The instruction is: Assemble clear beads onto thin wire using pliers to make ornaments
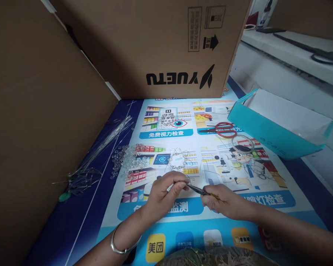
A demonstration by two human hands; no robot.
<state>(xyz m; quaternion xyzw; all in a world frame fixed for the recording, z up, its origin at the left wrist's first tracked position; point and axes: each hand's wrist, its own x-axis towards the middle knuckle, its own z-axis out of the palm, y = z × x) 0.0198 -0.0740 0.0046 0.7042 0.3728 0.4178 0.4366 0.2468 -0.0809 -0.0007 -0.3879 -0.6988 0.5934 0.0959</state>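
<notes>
Pliers point(198, 190), dark and slim, lie between the 2 hands just above the printed counter mat point(183, 221), long axis running left-right, tip toward the left hand point(166, 190). The right hand point(220, 201) is closed around the handle; the left hand's fingertips pinch thin wire point(187, 180) at the tip. Clear beads point(127, 160) lie beyond, to the left.
</notes>
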